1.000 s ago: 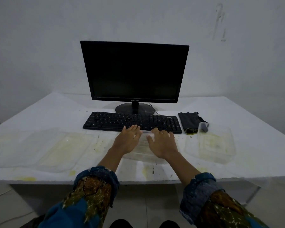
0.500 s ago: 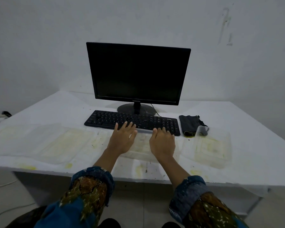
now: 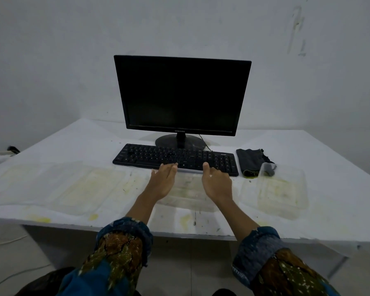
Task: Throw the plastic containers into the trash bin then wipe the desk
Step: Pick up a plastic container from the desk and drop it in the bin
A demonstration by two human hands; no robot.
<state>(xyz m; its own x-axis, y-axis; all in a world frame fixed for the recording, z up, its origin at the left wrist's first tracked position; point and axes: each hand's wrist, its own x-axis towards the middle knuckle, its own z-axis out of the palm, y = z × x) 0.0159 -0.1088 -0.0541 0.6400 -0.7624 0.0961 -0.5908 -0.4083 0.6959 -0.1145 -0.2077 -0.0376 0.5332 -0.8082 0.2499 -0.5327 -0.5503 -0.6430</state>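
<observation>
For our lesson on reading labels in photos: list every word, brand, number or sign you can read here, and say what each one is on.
"SAMSUNG": on the lower bezel of the monitor, small but legible.
Keyboard key legends: too small and blurred to read.
Small mark at the keyboard's top right corner: unreadable.
Clear plastic containers and black cloth: no text visible.

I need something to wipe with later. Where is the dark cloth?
In the head view the dark cloth lies on the desk at right, just beyond the right end of the keyboard, with a clear container in front of it.
</observation>
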